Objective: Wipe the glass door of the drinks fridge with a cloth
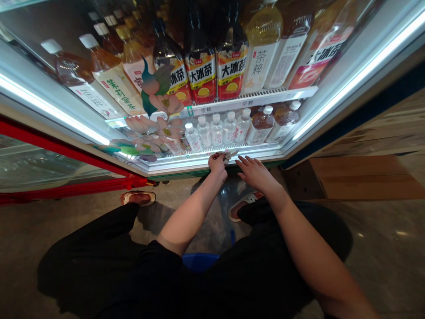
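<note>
My left hand [217, 163] is at the lower front lip of a glass-fronted drinks cooler [199, 164], its fingers pinched on a small crumpled grey-white item [229, 154]. Just to its right, my right hand [253, 173] lies spread, holding nothing, its fingertips close to that item and the lip. Above both hands, a bottom shelf carries a row of small clear water bottles [216, 131] and several brown tea bottles [272, 124]. Large labelled iced tea bottles [201, 66] stand on the shelf above.
A floral decal [151, 133] marks the cooler's glass. A red-framed glass door [66, 153] stands at the left. Below me are sandalled feet [137, 198], black trousers [99, 261] and a blue object [199, 261]. Cardboard [358, 175] lies on the right.
</note>
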Motion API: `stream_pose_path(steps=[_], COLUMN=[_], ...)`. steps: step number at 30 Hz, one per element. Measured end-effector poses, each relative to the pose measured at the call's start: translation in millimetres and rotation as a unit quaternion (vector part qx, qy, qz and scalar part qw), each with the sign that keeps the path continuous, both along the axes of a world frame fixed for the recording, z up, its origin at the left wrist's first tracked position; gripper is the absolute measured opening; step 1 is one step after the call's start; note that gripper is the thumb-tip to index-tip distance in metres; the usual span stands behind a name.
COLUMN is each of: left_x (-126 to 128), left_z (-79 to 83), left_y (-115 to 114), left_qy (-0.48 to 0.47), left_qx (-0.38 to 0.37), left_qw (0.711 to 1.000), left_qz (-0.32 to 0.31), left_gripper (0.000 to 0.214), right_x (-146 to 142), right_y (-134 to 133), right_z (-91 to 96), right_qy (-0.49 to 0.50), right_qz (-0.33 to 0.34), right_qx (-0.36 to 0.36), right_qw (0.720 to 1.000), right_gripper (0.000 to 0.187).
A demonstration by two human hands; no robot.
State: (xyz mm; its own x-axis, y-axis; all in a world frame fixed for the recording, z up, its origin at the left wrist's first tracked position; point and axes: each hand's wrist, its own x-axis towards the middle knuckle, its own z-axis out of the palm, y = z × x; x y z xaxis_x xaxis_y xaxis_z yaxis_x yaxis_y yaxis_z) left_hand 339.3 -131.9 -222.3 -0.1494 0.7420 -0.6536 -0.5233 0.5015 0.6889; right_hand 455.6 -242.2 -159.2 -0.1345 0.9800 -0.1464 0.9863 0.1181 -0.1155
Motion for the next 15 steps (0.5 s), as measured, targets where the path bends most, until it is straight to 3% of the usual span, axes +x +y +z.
stream_pose_path(steps=[4, 15], left_x=[4, -8], left_z=[-2.1, -18.3], left_y=[1, 5], left_qy=[-0.001, 0.019], left_qx=[-0.019, -0.089], left_qw=[1.0, 0.996], left_qz=[0.013, 0.02], left_gripper=[0.043, 0.044], right_x=[2, 8], right_y=[-3, -6], right_z=[0.2, 1.9], right_qy=[-0.005, 0.005], right_qz=[-0.006, -0.024], right_qx=[0.011, 0.021], right_qw=[1.0, 0.999], right_gripper=[0.059, 0.057])
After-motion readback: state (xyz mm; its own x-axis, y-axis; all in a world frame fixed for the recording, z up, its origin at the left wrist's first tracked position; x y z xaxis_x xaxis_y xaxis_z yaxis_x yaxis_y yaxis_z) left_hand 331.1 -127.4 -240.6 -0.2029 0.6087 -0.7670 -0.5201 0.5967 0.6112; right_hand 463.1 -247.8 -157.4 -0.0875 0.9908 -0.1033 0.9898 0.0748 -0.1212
